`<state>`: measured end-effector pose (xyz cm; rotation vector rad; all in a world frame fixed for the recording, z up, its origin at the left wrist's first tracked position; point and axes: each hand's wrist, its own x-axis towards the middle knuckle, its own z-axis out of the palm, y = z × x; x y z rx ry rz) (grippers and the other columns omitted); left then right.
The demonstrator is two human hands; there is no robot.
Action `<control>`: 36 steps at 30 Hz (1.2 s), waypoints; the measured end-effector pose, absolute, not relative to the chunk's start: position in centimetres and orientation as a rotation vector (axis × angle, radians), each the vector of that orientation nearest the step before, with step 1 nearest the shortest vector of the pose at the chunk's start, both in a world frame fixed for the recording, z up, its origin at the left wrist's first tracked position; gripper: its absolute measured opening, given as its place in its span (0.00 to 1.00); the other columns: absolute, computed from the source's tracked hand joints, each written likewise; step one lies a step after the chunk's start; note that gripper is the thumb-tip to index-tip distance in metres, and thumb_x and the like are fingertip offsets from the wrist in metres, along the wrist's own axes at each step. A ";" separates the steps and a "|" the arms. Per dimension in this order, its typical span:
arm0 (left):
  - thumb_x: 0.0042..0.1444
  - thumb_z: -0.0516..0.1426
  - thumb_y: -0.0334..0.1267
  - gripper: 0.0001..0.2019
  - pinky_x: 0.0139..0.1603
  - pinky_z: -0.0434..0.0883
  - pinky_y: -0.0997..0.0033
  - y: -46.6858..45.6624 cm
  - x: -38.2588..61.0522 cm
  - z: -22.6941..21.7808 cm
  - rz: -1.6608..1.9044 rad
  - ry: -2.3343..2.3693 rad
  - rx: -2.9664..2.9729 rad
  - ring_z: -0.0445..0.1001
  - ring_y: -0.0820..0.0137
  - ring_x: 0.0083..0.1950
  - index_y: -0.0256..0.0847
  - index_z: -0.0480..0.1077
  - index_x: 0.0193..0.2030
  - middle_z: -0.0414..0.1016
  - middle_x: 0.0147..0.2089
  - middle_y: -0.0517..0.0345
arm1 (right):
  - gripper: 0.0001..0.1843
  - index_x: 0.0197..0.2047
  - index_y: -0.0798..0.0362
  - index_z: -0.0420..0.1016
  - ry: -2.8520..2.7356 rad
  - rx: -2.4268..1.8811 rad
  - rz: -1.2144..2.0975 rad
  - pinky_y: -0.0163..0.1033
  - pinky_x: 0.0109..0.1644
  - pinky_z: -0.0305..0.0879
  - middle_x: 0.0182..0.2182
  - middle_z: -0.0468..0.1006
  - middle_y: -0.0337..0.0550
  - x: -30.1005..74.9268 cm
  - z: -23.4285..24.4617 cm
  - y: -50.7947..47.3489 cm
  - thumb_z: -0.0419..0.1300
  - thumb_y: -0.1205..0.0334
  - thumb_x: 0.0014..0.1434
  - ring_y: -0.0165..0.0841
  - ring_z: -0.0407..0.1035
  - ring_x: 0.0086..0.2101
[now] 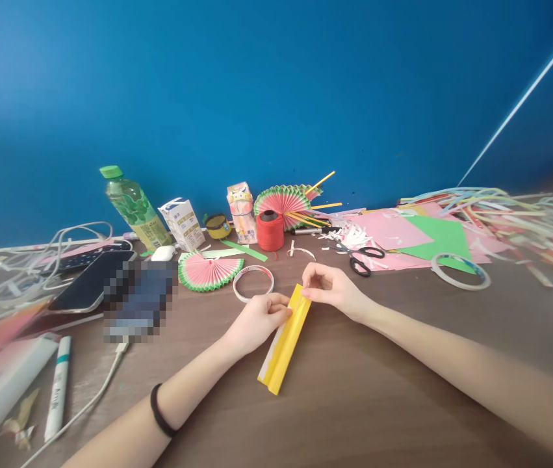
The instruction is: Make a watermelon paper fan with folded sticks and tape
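A long strip of folded yellow paper (286, 351) slants across the table in front of me, with a whitish band along its left edge. My left hand (259, 322) grips its left side near the upper part, thumb and fingers pressed together. At the top right corner, my right hand (332, 290) pinches the paper between thumb and fingers. Just beyond my left hand lies a roll of tape (253, 283). A pleated pink and green paper fan (210, 270) rests to its left. Black scissors (366, 259) lie past my right hand.
Along the blue wall stand a green-capped bottle (132, 205), a white carton (182, 224) and a red thread spool (270, 232). Pink and green paper sheets (432, 237) and another tape roll (461, 272) lie right. Phones, a white cable (95, 398) and a marker (58, 390) occupy the left.
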<state>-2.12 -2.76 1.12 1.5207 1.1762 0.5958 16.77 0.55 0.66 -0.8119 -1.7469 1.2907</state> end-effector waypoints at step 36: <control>0.48 0.53 0.36 0.09 0.41 0.66 0.70 -3.2 -1.6 1.4 0.625 1.147 1.400 0.72 0.67 0.37 0.35 0.70 0.35 0.74 0.29 0.58 | 0.10 0.27 0.52 0.64 -1.620 -1.026 1.143 0.38 0.32 0.59 0.24 0.71 0.37 15.4 0.3 0.1 0.62 0.59 0.47 0.31 0.66 0.27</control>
